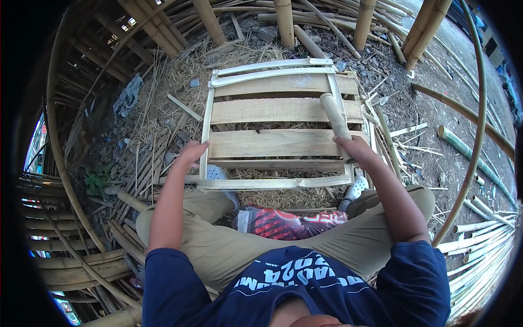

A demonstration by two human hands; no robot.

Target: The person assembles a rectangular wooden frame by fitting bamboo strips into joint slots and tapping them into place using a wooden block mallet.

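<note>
A rectangular frame of pale split-bamboo strips lies over a low slatted wooden platform in front of me. My left hand is closed on the left strip of this frame, thumb toward the inner side. At the opposite edge, my right hand is closed around the lower part of a short bamboo tube. The tube slants over the frame's right strip. Whether the right fingers also touch the strip, I cannot tell.
Both my feet, in light perforated clogs, stand by the platform's near corners. A printed red-and-black sack lies between my legs. Bamboo posts rise at the back. Cut poles and split strips lie to the right; shavings litter the ground.
</note>
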